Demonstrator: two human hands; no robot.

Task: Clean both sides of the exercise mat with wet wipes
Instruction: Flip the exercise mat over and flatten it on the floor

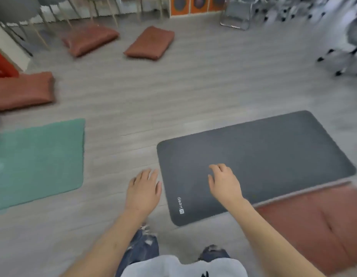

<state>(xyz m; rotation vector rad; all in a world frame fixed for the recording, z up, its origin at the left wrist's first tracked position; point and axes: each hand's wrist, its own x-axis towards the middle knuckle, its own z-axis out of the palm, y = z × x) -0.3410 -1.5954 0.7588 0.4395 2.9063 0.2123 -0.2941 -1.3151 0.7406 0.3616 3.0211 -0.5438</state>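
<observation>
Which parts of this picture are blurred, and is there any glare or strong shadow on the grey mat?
Head view: the office chairs at the upper right are smeared by motion blur; the grey mat is fairly sharp, its printed logo readable; the lighting is soft and even, with no glare or hard shadow under the left hand or right hand; straight floor lines bend slightly towards the edges.

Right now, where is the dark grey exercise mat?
In the head view the dark grey exercise mat lies flat on the floor, right of centre, beside a reddish-brown cushion, under the right hand.
</observation>
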